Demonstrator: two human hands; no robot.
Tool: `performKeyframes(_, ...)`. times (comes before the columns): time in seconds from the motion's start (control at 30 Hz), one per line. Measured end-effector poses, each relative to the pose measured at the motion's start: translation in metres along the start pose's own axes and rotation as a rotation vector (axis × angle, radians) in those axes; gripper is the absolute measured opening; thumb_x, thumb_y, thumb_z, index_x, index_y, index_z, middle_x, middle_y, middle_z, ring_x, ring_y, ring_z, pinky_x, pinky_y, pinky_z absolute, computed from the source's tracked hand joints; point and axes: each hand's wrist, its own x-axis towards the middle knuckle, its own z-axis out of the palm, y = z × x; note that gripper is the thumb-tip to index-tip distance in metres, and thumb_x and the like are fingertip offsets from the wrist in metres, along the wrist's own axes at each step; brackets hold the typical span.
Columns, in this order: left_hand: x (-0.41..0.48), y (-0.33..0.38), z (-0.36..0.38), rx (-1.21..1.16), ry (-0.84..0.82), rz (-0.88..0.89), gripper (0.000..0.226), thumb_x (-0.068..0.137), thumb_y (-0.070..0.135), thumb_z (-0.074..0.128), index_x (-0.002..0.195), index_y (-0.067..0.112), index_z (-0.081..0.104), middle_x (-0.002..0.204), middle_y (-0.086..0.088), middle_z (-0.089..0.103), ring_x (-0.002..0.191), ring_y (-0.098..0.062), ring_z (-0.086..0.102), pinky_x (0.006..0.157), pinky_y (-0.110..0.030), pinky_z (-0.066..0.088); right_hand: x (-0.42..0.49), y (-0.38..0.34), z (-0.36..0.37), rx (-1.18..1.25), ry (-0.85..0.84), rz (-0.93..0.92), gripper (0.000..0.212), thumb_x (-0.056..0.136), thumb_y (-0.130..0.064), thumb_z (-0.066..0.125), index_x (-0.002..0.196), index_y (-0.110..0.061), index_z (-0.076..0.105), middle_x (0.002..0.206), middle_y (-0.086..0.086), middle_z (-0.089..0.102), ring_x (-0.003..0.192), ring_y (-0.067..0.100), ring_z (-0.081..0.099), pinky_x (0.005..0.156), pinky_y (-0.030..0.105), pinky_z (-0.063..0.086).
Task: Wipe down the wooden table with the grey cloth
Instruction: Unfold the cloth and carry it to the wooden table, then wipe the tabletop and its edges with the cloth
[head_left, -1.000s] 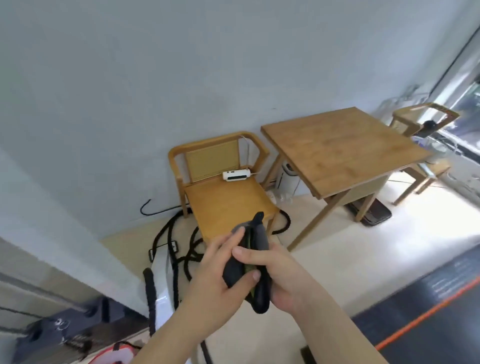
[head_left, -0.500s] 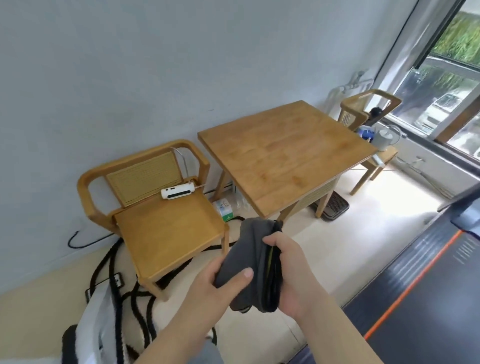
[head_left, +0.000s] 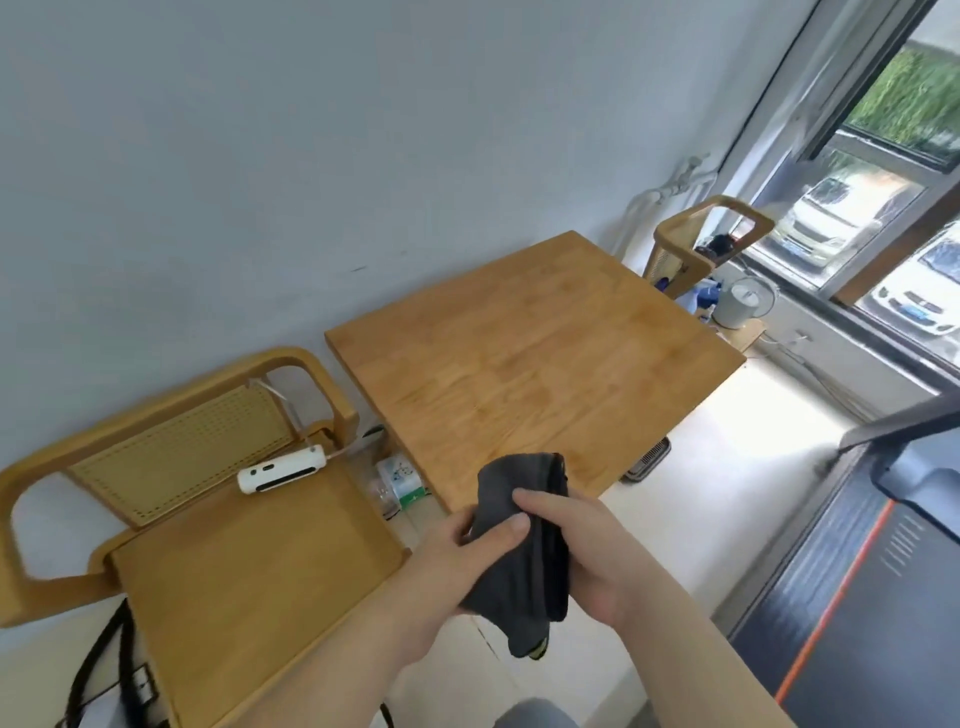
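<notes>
While both hands, left hand (head_left: 447, 577) and right hand (head_left: 587, 561), clasp one grey cloth (head_left: 524, 545): fingers closed; one wooden table (head_left: 530, 364), two chairs

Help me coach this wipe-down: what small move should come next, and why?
Probably lower the grey cloth onto the wooden table's near corner. Both the left hand and right hand hold it bunched, just short of the tabletop.

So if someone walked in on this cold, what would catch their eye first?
Front and centre, both hands, left hand and right hand, have a grip on a folded grey cloth, held in the air short of the bare wooden table behind it. To the left, a white gadget with a cable lies on a wooden armchair.
</notes>
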Motion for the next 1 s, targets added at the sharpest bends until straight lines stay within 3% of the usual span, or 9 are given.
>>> performKeyframes(0.17,0.072,0.022,0.020,0.067,0.098,-0.107,0.045,0.081,0.042,0.086,0.120,0.024,0.071,0.105,-0.001,0.081,0.095,-0.023,0.078,0.083,-0.046,0.063,0.070,-0.041,-0.040,-0.303,0.072,0.013,0.021,0.095,-0.027,0.062,0.108,-0.018,0.075,0.108,0.013,0.078,0.105,0.031,0.073,0.098,0.053,0.058)
performKeyframes(0.23,0.101,0.025,0.027,0.075,0.182,-0.132,0.030,0.089,0.031,0.081,0.116,0.021,0.074,0.099,0.000,0.082,0.089,-0.021,0.078,0.074,-0.037,0.062,0.108,-0.049,-0.060,-0.459,0.091,-0.021,0.019,0.096,-0.031,0.062,0.107,-0.019,0.071,0.104,0.009,0.077,0.097,0.025,0.073,0.087,0.045,0.063)
performKeyframes(0.33,0.137,0.028,0.035,0.085,0.374,-0.155,0.022,0.090,0.030,0.078,0.111,0.024,0.076,0.097,0.001,0.081,0.090,-0.023,0.076,0.083,-0.039,0.062,0.164,-0.052,-0.098,-0.564,0.081,-0.027,0.029,0.101,-0.040,0.057,0.108,-0.013,0.064,0.093,0.008,0.068,0.079,0.022,0.066,0.067,0.036,0.056)
performKeyframes(0.43,0.157,0.027,0.038,0.125,0.596,-0.133,0.011,0.093,0.030,0.075,0.102,0.023,0.075,0.099,-0.001,0.078,0.091,-0.025,0.074,0.088,-0.047,0.061,0.211,-0.053,-0.140,-0.709,0.103,-0.024,0.028,0.102,-0.033,0.057,0.114,-0.008,0.062,0.094,0.007,0.066,0.081,0.024,0.061,0.072,0.039,0.050)
performKeyframes(0.5,0.165,0.021,0.036,0.222,0.699,-0.092,0.008,0.096,0.031,0.072,0.095,0.024,0.074,0.094,0.001,0.077,0.087,-0.023,0.073,0.087,-0.051,0.061,0.234,-0.050,-0.167,-0.862,0.098,-0.049,0.034,0.100,-0.034,0.060,0.124,-0.009,0.060,0.111,0.007,0.066,0.097,0.025,0.062,0.082,0.036,0.048)
performKeyframes(0.67,0.188,-0.009,0.043,0.810,0.984,0.176,0.014,0.098,0.031,0.064,0.102,0.017,0.065,0.097,0.004,0.054,0.075,-0.014,0.058,0.070,-0.042,0.056,0.269,-0.042,-0.215,-1.193,0.056,-0.106,0.055,0.093,-0.049,0.061,0.137,-0.016,0.056,0.135,0.008,0.055,0.123,0.029,0.056,0.102,0.040,0.047)
performKeyframes(0.73,0.204,-0.032,0.062,0.918,0.923,0.253,0.028,0.096,0.030,0.064,0.122,0.019,0.063,0.105,0.005,0.047,0.080,-0.014,0.057,0.066,-0.035,0.055,0.278,-0.037,-0.230,-1.263,0.026,-0.114,0.056,0.090,-0.043,0.066,0.139,-0.019,0.054,0.139,0.007,0.048,0.131,0.029,0.048,0.106,0.039,0.041)
performKeyframes(0.87,0.237,-0.099,0.084,1.148,0.625,-0.032,0.067,0.093,0.052,0.063,0.152,0.029,0.043,0.123,0.005,0.037,0.110,-0.018,0.047,0.077,-0.033,0.057,0.281,-0.023,-0.258,-1.460,-0.043,-0.144,0.098,0.070,-0.047,0.086,0.152,-0.028,0.037,0.152,0.004,0.028,0.143,0.031,0.028,0.109,0.044,0.042)
performKeyframes(1.0,0.241,-0.116,0.074,1.332,0.780,-0.002,0.064,0.087,0.058,0.066,0.144,0.030,0.054,0.123,-0.003,0.046,0.103,-0.027,0.050,0.077,-0.041,0.054,0.276,-0.011,-0.275,-1.487,0.084,-0.182,0.096,0.076,-0.056,0.083,0.152,-0.026,0.034,0.154,0.005,0.024,0.145,0.030,0.020,0.105,0.045,0.046)
